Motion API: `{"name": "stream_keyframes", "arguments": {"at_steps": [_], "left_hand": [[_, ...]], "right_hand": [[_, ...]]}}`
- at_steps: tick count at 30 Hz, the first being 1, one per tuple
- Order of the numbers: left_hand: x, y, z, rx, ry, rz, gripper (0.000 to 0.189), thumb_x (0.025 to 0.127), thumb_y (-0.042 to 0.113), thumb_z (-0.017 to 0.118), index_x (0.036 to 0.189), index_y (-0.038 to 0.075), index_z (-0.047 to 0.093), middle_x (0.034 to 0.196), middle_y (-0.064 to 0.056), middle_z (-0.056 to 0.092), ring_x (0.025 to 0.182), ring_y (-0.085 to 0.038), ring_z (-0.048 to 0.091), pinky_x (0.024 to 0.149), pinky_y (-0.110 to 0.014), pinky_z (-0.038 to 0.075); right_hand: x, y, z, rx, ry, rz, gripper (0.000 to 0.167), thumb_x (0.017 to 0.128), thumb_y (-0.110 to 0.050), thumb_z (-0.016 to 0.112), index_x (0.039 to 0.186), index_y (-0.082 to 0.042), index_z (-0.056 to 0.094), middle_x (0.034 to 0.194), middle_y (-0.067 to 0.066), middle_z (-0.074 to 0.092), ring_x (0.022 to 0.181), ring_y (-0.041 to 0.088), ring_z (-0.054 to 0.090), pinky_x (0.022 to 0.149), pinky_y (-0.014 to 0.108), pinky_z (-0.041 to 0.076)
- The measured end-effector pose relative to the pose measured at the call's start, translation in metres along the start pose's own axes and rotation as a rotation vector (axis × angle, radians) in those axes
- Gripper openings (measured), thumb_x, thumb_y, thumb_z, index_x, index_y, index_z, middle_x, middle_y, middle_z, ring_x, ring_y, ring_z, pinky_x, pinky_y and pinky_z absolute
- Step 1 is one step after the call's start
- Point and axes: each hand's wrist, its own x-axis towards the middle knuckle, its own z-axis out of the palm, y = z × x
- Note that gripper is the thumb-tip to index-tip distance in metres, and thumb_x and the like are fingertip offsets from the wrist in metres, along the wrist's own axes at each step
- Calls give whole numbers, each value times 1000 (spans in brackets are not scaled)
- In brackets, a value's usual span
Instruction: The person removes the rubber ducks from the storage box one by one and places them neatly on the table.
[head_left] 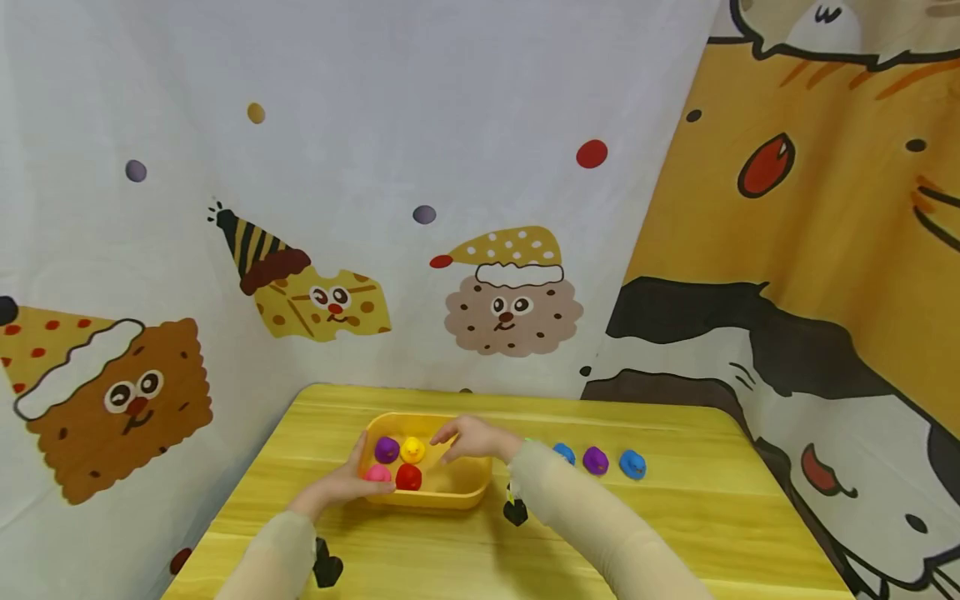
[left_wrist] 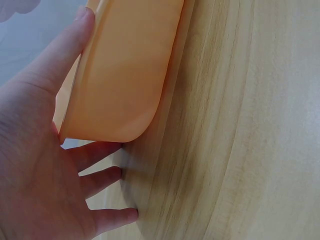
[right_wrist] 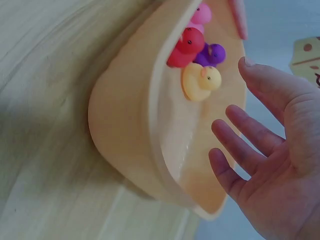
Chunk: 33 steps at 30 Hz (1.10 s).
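Observation:
A yellow-orange plastic basin [head_left: 450,500] stands on the wooden table. Inside it, toward the left end, sit a purple rubber duck [head_left: 387,450], a yellow duck [head_left: 412,450], a red duck [head_left: 408,477] and a pink duck [head_left: 378,473]. My left hand [head_left: 347,481] holds the basin's left end, thumb along the front rim and fingers around the outer side; the left wrist view shows this grip on the wall [left_wrist: 125,75]. Over the basin's right part hovers my right hand [head_left: 472,439], fingers spread and nothing in them. The right wrist view shows its palm [right_wrist: 280,160] beside the yellow duck [right_wrist: 200,82].
Right of the basin, a blue duck [head_left: 564,453], a purple duck [head_left: 596,461] and another blue duck [head_left: 633,465] stand in a row on the table [head_left: 697,517]. A bit of green shows behind my right wrist. Printed cloth [head_left: 510,100] hangs behind the table.

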Motion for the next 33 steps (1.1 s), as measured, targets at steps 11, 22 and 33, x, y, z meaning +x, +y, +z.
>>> {"name": "stream_keyframes", "arguments": {"at_steps": [11,22,33], "left_hand": [[16,-22,7,-70,26,-7,128,74,43,82,154,7,-12,156,-31,1,138,-54,16,109,-66,14],[7,-8,7,-78,7,15,129,76,44,80,152,7,-17,155,-35,-1,136,-57,16,108,-67,13],[9,-10,5,-92,31,16,128,78,38,81,151,4,-18,155,-34,-3,136,-56,17,108,-67,14]], "right_hand": [[10,-2,27,-41,-39,-29,36,81,-12,78,116,-5,71,115,2,69,110,22,60,89,26,48],[16,-9,40,-50,-45,8,29,82,-9,76,111,-6,73,112,6,70,105,20,62,88,25,48],[30,-9,52,-124,-37,33,32,78,-11,80,109,-9,74,101,-1,71,91,10,61,83,21,48]]}}
